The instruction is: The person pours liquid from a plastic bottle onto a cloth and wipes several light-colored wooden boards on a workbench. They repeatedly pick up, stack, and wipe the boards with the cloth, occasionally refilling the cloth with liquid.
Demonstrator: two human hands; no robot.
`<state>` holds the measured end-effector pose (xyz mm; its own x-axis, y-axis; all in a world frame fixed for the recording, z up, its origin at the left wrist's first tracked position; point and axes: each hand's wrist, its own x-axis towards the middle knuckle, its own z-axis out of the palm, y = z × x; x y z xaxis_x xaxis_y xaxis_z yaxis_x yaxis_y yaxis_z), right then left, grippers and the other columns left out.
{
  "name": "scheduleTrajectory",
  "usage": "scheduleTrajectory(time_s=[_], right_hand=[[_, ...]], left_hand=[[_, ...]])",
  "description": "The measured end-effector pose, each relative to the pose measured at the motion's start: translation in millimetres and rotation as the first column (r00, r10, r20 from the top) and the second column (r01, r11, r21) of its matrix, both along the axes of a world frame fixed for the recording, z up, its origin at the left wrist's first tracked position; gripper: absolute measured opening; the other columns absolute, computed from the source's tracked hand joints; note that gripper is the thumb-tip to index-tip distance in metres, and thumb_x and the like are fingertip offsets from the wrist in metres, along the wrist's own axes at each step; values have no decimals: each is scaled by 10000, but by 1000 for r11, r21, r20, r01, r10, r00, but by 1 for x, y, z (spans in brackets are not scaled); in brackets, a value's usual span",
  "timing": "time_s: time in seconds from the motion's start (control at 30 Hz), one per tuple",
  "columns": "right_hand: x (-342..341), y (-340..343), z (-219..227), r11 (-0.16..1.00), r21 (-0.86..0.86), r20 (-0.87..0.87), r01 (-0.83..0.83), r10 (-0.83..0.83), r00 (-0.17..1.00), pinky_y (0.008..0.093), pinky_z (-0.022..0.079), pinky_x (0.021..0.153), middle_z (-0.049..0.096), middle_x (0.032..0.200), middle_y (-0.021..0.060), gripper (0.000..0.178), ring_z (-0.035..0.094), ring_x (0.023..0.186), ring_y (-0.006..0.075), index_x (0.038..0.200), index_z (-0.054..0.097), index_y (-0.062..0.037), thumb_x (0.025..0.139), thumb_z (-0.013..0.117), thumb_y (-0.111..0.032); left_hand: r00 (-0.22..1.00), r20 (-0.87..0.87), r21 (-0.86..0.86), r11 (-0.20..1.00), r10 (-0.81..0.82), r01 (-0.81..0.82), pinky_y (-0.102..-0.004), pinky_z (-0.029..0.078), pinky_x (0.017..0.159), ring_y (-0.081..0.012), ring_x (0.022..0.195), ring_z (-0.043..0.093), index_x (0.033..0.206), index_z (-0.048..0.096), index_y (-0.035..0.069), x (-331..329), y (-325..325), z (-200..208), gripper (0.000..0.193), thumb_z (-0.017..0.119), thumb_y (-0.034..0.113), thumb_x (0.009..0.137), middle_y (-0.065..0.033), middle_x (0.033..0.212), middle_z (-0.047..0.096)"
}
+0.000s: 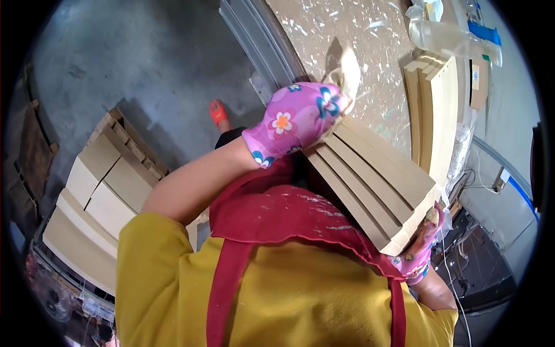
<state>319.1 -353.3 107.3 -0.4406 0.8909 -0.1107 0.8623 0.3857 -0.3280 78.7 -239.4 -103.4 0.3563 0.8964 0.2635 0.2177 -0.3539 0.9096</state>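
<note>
My left hand (300, 118), in a pink flowered glove, is closed around a bunched cream cloth (350, 72), whose end sticks up past the knuckles. The hand lies against the far end of a bundle of light brown boards (376, 173). These long, flat boards sit side by side with stepped edges and slant down toward my right side. At their near right end my right hand (419, 248), in a matching glove with a tan fingertip area, grips the bundle from the outer side. Some of its fingers are hidden behind the boards.
Beyond the boards is a paint-spattered worktop (370, 69) with more stacked boards (436, 110) on its right. Grey metal profiles (260, 46) run along its left edge. A clear plastic bottle (445, 43) lies at the back right. Boards on a pallet (98, 191) stand at left.
</note>
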Motion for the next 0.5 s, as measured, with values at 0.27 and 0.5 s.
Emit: scheduleTrajectory(time_s=[0.27,0.5], right_hand=[[-11,7,1,999,-36,-57,40,-42,997,441,478,768,493,1163,202,795,569,911,360,1470,253,-298,779,645,-347],[-5,5,-12,964,-107,-267,245,-266,926,415,426,815,483,1069,174,567,503,937,279,1396,347,-243,867,550,-258]], left_hand=[[583,711,-682,590,394,433,-283,513,626,-186,785,643,1114,607,26,-3,-41,-77,234,586,89,890,-70,990,626],[892,371,-319,937,258,-139,-395,452,685,-320,761,561,937,614,58,10,-49,5,147,585,180,860,-126,814,565]])
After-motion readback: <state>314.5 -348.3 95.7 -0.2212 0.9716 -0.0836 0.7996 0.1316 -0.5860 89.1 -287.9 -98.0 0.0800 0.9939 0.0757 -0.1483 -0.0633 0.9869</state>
